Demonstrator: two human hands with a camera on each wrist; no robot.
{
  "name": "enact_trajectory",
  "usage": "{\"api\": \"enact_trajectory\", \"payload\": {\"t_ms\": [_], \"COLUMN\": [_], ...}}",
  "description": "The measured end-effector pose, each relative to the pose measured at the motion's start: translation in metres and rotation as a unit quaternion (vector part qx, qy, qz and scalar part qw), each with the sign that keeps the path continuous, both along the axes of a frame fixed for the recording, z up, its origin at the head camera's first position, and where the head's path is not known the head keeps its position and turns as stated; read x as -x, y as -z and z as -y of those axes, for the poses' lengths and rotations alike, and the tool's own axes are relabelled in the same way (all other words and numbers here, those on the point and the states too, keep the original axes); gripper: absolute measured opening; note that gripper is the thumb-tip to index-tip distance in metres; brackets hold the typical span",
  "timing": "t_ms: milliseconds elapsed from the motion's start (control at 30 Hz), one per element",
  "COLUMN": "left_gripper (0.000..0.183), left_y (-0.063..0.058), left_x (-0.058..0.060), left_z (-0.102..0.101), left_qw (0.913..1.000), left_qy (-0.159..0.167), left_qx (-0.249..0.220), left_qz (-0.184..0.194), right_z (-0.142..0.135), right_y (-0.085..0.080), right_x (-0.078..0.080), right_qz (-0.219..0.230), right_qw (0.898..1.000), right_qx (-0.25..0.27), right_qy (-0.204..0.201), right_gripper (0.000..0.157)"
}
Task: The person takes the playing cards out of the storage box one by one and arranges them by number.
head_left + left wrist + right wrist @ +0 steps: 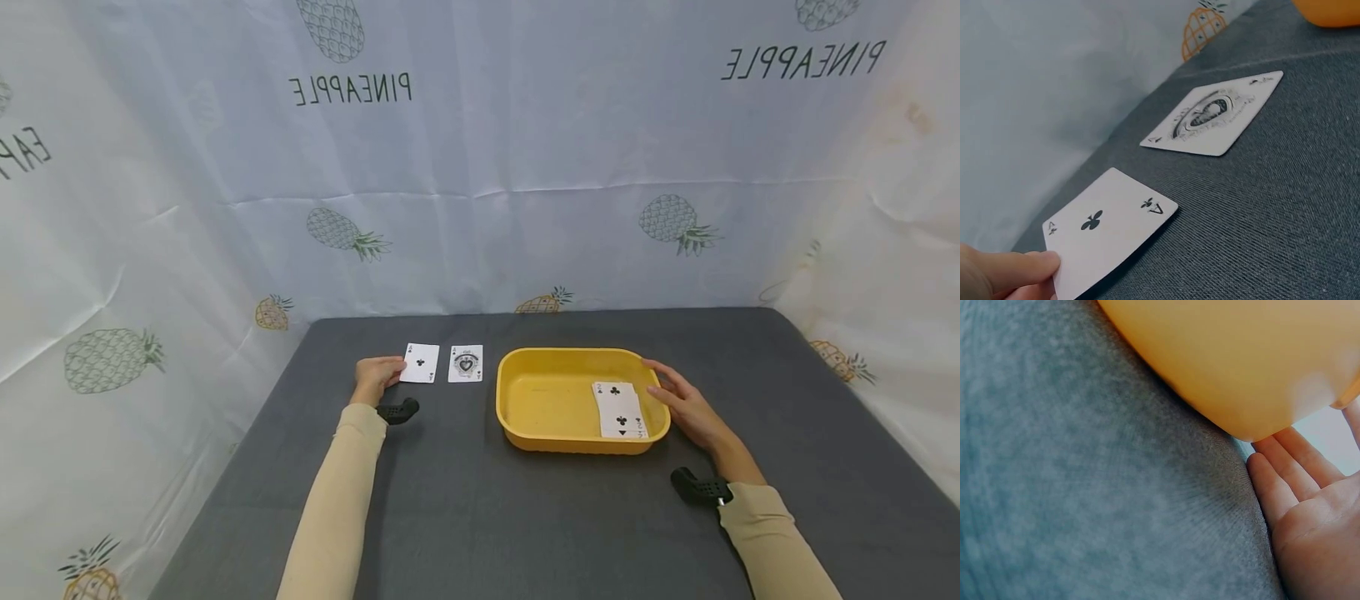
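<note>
In the left wrist view my left hand (pixel 1004 275) pinches an ace of clubs (pixel 1104 234) by its near left corner, thumb on the face. The card tilts slightly, with a shadow under its near edge. Just right of it, an ace with an ornate black emblem (pixel 466 364) lies face up on the cloth. My right hand (pixel 693 414) holds the right end of a yellow tray (pixel 551 443), thumb over the rim and other fingers along the outside wall. Inside the tray, at its right side, several overlapping playing cards (pixel 619 409) lie face up, a two of clubs uppermost.
Dark grey cloth (pixel 480 525) covers the table. A pale curtain (pixel 465 242) printed with pineapples hangs behind the far edge and along both sides. Black wrist mounts (pixel 399 412) are strapped at both wrists.
</note>
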State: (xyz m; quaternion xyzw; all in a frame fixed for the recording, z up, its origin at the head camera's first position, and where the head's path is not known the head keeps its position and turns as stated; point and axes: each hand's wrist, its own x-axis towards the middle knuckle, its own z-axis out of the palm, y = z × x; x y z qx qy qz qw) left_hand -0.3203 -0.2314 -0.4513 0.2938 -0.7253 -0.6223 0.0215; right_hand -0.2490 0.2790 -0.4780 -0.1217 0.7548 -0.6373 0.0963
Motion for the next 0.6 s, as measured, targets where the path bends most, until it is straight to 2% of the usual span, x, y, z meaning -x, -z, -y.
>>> {"api": "enact_trajectory", "payload": {"t_ms": [200, 600], "left_gripper": [0.031, 0.028], "left_y": [-0.0023, -0.003], "left_x": [-0.0005, -0.0049], "left_z": [-0.0033, -0.0054], "left_qw": [0.999, 0.9954], "left_qy": [-0.005, -0.005], "left_qx": [0.044, 0.093], "left_qz": [-0.003, -0.02], "right_z": [0.0001, 0.0], "right_y": [0.0001, 0.0011], "right_x": [0.0001, 0.0018], "right_qz": [-0.001, 0.0], "right_qw": [1.0, 1.0], "right_qx": [-0.004, 0.003], "right_qy": [0.0, 0.002], "right_gripper": [0.054, 0.054]}}
